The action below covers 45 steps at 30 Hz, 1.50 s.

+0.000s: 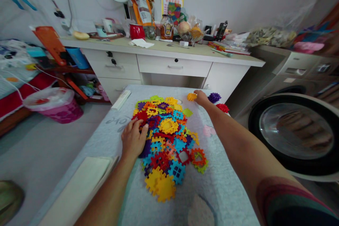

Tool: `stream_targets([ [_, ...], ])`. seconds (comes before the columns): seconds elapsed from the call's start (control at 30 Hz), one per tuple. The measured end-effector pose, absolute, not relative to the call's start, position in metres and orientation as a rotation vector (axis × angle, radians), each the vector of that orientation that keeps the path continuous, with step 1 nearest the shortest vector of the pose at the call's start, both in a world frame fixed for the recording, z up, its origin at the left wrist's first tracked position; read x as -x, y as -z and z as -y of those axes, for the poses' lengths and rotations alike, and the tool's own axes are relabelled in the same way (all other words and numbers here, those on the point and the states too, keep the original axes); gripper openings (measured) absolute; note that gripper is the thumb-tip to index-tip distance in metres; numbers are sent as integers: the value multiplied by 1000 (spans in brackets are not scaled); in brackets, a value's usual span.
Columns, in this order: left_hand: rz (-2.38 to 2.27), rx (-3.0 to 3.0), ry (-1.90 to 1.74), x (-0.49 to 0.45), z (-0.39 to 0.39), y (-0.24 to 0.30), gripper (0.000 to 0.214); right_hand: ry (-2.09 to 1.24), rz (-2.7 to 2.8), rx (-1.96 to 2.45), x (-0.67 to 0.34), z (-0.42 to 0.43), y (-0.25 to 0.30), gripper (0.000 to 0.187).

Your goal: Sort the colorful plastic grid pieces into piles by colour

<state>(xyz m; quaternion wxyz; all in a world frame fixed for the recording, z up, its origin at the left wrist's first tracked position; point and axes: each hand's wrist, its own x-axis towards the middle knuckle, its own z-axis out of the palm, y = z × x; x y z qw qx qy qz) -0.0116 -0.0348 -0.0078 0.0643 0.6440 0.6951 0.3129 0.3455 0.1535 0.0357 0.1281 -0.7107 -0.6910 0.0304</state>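
A heap of colourful toothed plastic building pieces (168, 125) covers the middle of the table. My left hand (134, 137) rests at the heap's left edge, fingers apart, touching a red piece (142, 116). At the far right part of the table, my right hand (201, 99) pinches a yellow toothed piece (191, 97); its fingers are partly hidden. Beyond that wrist sits a purple toothed cluster (214, 97), with a red toothed cluster (222, 107) nearer, partly behind my forearm. Two yellow pieces (160, 184) lie at the heap's near end.
The cloth-covered table (106, 137) holds a white box-like object (79, 187) at near left and a narrow white bar (121, 100) at far left. A cluttered desk (174, 51) stands behind. An open washing-machine door (296, 130) is at right, a pink bin (57, 107) at left.
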Motion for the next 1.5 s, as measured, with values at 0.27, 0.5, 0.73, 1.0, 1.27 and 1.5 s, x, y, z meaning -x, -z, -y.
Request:
stream_targets([
  [0.27, -2093, -1932, -961, 11, 35, 9, 46, -26, 1828, 1882, -334, -125, -33, 52],
  [0.5, -2093, -1941, -968, 12, 34, 10, 48, -280, 2092, 1735, -282, -99, -29, 28],
  [0.73, -2076, -1946, -999, 14, 34, 11, 49, -248, 2188, 1778, -234, -121, -35, 42],
  [1.0, -2069, -1919, -996, 13, 34, 9, 46, -248, 2183, 1892, -214, -144, -33, 50],
  [1.27, -2068, -1904, -1001, 12, 36, 7, 44, -9, 2334, 1781, -264, -131, -63, 42],
  [1.5, -2080, -1910, -973, 11, 35, 7, 45, 69, 2592, 1855, -308, -109, -64, 34],
])
